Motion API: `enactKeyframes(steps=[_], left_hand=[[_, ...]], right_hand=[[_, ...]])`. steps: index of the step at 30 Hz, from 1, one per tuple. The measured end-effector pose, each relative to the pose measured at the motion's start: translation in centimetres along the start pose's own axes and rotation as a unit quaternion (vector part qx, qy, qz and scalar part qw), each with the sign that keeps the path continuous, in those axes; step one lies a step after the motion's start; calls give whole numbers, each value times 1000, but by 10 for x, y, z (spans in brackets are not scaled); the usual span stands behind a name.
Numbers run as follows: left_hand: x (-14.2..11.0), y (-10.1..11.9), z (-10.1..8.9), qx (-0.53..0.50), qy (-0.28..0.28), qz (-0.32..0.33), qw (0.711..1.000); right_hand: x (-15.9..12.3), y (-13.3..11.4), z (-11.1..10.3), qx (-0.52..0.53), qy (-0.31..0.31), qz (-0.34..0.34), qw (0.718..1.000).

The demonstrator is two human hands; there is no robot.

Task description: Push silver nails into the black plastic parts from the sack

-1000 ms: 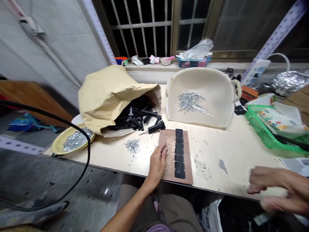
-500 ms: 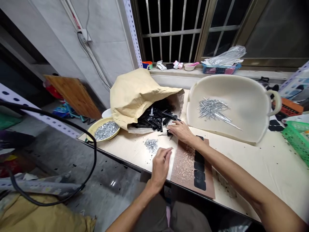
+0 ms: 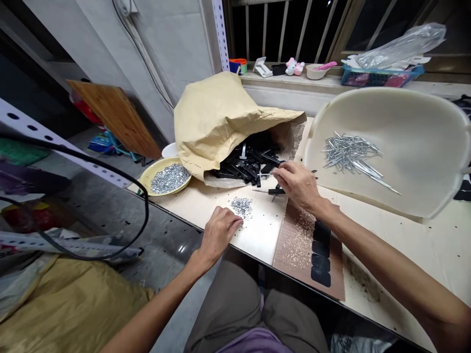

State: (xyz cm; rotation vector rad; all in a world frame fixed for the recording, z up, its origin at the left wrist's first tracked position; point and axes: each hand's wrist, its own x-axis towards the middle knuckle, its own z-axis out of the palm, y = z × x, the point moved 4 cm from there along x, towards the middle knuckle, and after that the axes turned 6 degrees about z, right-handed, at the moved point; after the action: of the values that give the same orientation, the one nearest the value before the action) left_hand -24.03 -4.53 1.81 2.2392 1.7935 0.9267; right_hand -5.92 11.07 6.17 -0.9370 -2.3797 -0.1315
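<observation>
My left hand (image 3: pixel 220 229) is closed in a pinch at the near edge of a small pile of tiny silver metal pieces (image 3: pixel 242 208). Whatever sits between its fingertips is too small to make out. Over the far end of the brown board (image 3: pixel 290 245), my right hand (image 3: pixel 299 184) is closed on a thin metal rod (image 3: pixel 264 174) that points left. Just below that hand, a black piece with a metal rod (image 3: pixel 276 191) lies on the table. Long black parts (image 3: pixel 245 169) fill the mouth of the paper sack (image 3: pixel 217 117) behind it.
A yellow bowl (image 3: pixel 146 177) of small silver pieces stands at the table's left edge. To the right, a large cream basin (image 3: pixel 415 132) holds metal rods (image 3: pixel 351 152). Black rounded squares (image 3: pixel 321 262) line the brown board, beside scattered crumbs. A black cable (image 3: pixel 147 215) hangs at left.
My left hand has moved from beside the brown board to the silver pile. My right hand has lifted slightly, with a thin rod now showing in its fingers. The camera view has shifted.
</observation>
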Motion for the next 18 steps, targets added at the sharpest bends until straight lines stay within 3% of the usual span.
enactKeyframes(steps=[5, 12, 15, 18], left_hand=[[-11, 5, 9, 50, -49, 42, 997], [-10, 7, 18, 80, -41, 54, 994], [-9, 6, 15, 22, -3, 9, 1000], [-8, 8, 12, -167, 47, -112, 978]], right_hand=[[-28, -13, -38, 52, 4, 23, 998], [-88, -33, -48, 126, -6, 71, 989], [-102, -43, -50, 151, -8, 102, 983], [-107, -60, -52, 174, -22, 120, 977]])
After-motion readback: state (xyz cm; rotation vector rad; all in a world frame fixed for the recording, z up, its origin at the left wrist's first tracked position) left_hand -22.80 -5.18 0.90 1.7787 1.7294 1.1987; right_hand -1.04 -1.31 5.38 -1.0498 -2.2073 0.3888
